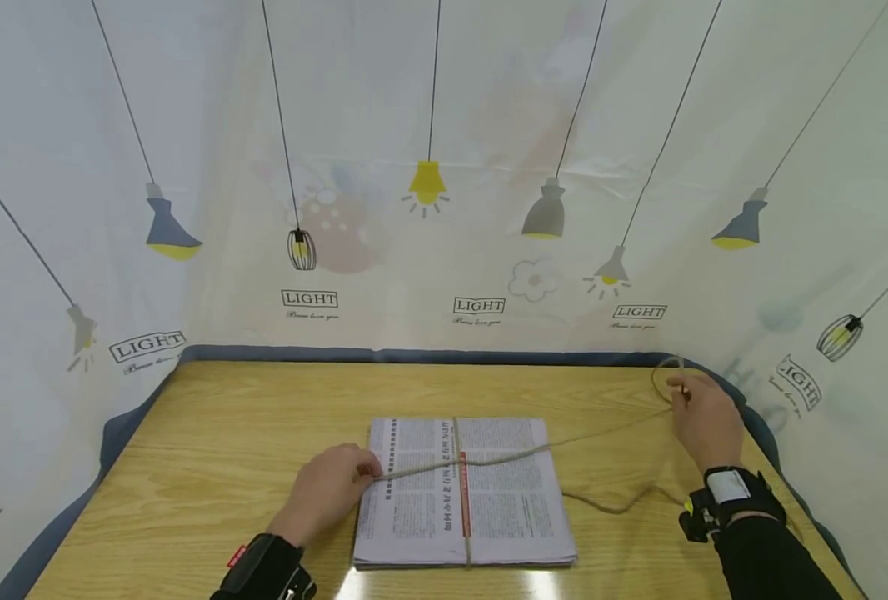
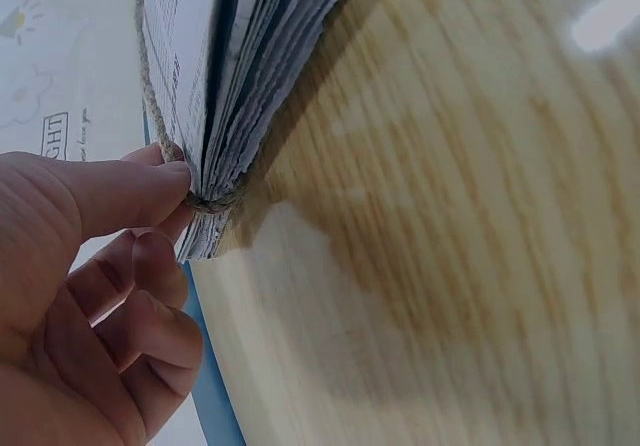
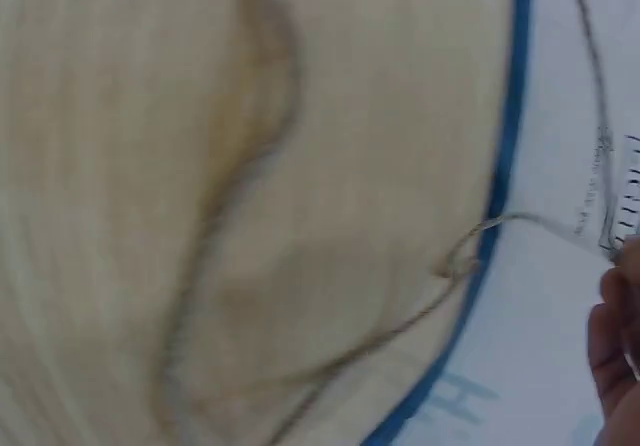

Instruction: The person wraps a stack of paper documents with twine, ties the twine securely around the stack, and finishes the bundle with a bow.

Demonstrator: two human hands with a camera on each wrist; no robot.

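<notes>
A pale sheet [image 1: 481,250] printed with hanging lamps backs the wooden table [image 1: 189,467], where a newspaper stack [image 1: 511,512] lies flat, twine [image 1: 504,459] running over it. At the stack's left edge, the left hand [image 1: 329,482] pinches the twine under its thumb (other fingers loosely bent). The right hand [image 1: 706,422], near the table's far right corner, pinches a looped length between its fingertips.

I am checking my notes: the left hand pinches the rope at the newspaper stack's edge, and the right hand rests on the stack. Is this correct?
Not quite: the right hand is not on the newspaper stack; the head view shows it holding the rope away to the right. The left hand is as stated.
</notes>
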